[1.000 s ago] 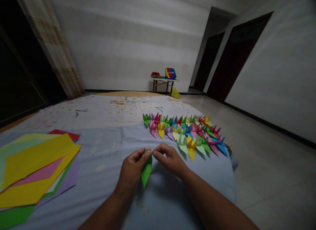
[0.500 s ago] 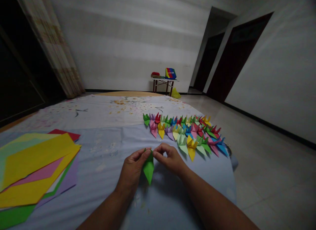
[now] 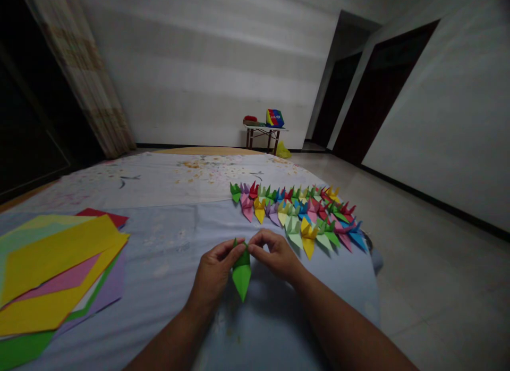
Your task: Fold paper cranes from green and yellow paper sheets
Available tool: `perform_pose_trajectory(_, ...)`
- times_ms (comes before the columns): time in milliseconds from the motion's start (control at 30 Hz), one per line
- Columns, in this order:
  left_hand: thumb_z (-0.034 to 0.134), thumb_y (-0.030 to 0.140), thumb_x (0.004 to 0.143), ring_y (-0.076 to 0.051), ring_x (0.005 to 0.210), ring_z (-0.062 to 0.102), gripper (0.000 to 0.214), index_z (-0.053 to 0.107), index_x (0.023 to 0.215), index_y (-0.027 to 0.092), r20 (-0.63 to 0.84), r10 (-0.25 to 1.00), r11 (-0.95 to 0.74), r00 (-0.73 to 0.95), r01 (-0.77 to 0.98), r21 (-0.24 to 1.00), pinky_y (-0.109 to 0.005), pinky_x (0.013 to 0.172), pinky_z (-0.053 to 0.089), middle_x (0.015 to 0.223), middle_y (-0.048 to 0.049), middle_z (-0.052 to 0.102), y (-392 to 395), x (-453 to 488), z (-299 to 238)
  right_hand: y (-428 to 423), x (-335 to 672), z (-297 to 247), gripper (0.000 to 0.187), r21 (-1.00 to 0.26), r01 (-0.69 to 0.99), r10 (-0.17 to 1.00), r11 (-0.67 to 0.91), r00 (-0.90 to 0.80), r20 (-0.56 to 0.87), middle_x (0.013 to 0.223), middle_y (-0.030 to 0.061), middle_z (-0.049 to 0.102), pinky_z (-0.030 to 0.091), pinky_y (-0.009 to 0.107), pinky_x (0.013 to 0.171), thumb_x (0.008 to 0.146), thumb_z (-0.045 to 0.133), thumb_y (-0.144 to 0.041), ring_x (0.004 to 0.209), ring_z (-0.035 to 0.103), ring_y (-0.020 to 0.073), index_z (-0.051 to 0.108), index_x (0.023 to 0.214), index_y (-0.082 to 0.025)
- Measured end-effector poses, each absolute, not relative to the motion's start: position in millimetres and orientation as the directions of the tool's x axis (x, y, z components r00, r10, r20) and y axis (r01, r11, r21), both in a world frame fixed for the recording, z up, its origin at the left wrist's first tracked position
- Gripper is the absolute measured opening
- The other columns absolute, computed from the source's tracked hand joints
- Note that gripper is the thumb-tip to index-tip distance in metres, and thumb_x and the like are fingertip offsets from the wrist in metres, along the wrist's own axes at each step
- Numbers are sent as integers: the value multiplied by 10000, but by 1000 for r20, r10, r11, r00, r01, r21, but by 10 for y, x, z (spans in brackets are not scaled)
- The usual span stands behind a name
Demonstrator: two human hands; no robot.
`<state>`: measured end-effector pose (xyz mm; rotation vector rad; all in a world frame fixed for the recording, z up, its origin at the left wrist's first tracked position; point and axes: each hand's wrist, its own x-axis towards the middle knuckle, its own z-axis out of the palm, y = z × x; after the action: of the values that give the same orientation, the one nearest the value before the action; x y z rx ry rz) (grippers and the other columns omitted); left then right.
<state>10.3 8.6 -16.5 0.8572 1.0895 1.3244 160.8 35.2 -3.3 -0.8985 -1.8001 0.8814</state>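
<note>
A bright green origami crane (image 3: pixel 241 279) is held above the blue cloth, one pointed wing hanging down toward me. My left hand (image 3: pixel 217 262) pinches its left side between thumb and fingers. At its upper right, my right hand (image 3: pixel 274 252) pinches a tip of the folded paper, the fingertips partly hiding that spot. Beyond my right hand stand rows of folded paper cranes in many colours, a yellow crane (image 3: pixel 308 236) being among the closest.
Loose coloured paper sheets (image 3: pixel 59 254) lie in an overlapping pile on the left. The tablecloth (image 3: pixel 159 286) covers a round table whose edge curves down at the right. A small stand (image 3: pixel 265 128) with a colourful box (image 3: pixel 274 118) is by the far wall.
The green crane has tilted slightly, so its lower wing shows broader and hangs a little lower. Both hands keep their pinches, nearly in place.
</note>
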Motion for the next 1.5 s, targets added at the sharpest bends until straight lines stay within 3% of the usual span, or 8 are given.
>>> perform_pose_trajectory(367,765,343,604,-170,752,634,327,705,873,167,-74,995,55,-63,-269,961,-245,700,468,857,-41,719,102,88,-186,368,1627,-46,134,-849,234,859,473,-336,386,668,-6,559,412,229,624,782,581,-277,640,500,107,596,710,-165)
perform_pose_trajectory(700,770,360,583,-138,594,589,293,716,786,157,-109,993,96,-39,-247,964,-217,559,435,693,-20,693,76,99,-121,354,1631,-18,143,-840,284,871,462,-327,368,674,-6,548,415,235,624,803,553,-274,657,505,113,571,714,-163)
perform_pose_trajectory(1267,769,380,592,-127,601,572,339,704,826,143,-142,990,140,20,-347,927,-214,575,435,710,-18,676,88,115,-141,365,1648,-50,39,-508,462,681,727,-394,617,748,23,528,370,299,715,831,512,-187,755,483,154,534,799,-187)
perform_pose_trajectory(1500,779,398,567,-134,600,583,367,702,816,139,-169,985,165,22,-382,909,-230,593,443,736,-28,689,86,117,-140,348,1651,-31,49,-480,460,658,747,-405,635,744,23,549,361,305,721,831,518,-205,745,493,153,559,810,-187)
